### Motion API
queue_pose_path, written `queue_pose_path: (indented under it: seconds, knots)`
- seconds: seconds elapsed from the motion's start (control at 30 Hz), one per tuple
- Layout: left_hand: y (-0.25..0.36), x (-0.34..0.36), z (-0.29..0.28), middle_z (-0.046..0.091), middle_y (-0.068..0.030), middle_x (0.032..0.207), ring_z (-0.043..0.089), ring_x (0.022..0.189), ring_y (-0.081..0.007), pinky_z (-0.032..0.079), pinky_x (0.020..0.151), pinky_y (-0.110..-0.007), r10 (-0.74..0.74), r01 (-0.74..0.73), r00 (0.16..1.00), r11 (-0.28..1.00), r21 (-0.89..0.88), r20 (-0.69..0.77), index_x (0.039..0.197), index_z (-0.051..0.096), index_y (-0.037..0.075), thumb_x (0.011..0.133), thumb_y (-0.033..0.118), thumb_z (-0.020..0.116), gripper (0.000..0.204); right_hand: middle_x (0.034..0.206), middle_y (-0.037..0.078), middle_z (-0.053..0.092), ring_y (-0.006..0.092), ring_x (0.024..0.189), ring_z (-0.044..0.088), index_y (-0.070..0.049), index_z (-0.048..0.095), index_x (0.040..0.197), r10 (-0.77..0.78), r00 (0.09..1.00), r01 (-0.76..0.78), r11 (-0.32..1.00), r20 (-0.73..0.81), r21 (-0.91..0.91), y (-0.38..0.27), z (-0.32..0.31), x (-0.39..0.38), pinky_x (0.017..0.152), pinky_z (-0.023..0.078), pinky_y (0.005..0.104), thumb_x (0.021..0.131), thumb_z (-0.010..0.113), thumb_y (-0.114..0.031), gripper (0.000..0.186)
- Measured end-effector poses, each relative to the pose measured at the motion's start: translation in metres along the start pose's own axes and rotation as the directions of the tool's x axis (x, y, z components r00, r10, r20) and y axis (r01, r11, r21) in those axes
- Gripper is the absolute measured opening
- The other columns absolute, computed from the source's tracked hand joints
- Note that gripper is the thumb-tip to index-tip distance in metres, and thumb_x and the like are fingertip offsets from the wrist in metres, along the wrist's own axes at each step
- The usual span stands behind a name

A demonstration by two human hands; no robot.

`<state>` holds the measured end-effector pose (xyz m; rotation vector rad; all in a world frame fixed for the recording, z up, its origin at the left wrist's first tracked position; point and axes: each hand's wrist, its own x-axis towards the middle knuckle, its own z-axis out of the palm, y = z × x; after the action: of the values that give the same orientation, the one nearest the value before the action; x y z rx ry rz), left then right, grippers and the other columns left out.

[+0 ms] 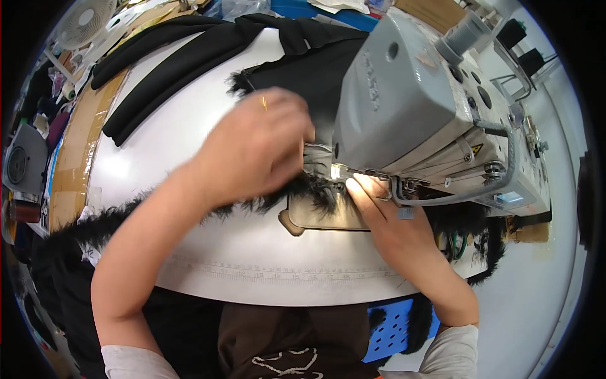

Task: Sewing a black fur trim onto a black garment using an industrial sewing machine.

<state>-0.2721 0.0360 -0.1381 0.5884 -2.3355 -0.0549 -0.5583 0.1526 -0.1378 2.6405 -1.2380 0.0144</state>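
Note:
My left hand is curled and blurred over the black fabric, left of the needle area; whether its fingers grip anything cannot be made out. My right hand lies low, its fingers stretched out toward the presser foot and touching the work there. A grey and white sewing machine stands over the cloth, its lamp lighting the needle area. Black fabric spreads behind and under my left hand. A fluffy black trim runs along the front of the needle area and out to the left.
More black cloth lies folded across the white table, which has a ruler scale near its front edge. Taped cardboard and a white fan are at the left. A blue perforated basket sits below the table.

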Motion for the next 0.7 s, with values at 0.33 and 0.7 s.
queue_pose_path:
  seconds: [0.33, 0.7]
  knots:
    - [-0.031, -0.028, 0.0, 0.075, -0.0142, 0.084, 0.07, 0.085, -0.0308, 0.059, 0.082, -0.038, -0.454, 0.227, 0.885, 0.617, 0.753, 0.105, 0.086, 0.076, -0.004, 0.103, 0.052, 0.057, 0.061, 0.13, 0.002, 0.065, 0.0193, 0.114, 0.067, -0.019, 0.055, 0.148, -0.012, 0.994, 0.008, 0.999, -0.112, -0.032, 0.014, 0.012, 0.007, 0.089, 0.056, 0.0307, 0.089, 0.068, -0.006, 0.062]
    - [0.041, -0.029, -0.033, 0.066, -0.0122, 0.117, 0.065, 0.11, -0.0331, 0.054, 0.096, -0.047, -0.07, 0.022, 0.985, 0.958, 0.286, 0.159, 0.101, 0.064, 0.001, 0.08, 0.012, 0.08, 0.029, 0.116, -0.001, 0.057, 0.0111, 0.106, 0.06, -0.012, 0.052, 0.153, -0.084, 0.992, 0.05, 0.95, -0.098, -0.309, 0.011, 0.01, 0.013, 0.094, 0.052, 0.0335, 0.094, 0.062, -0.015, 0.06]
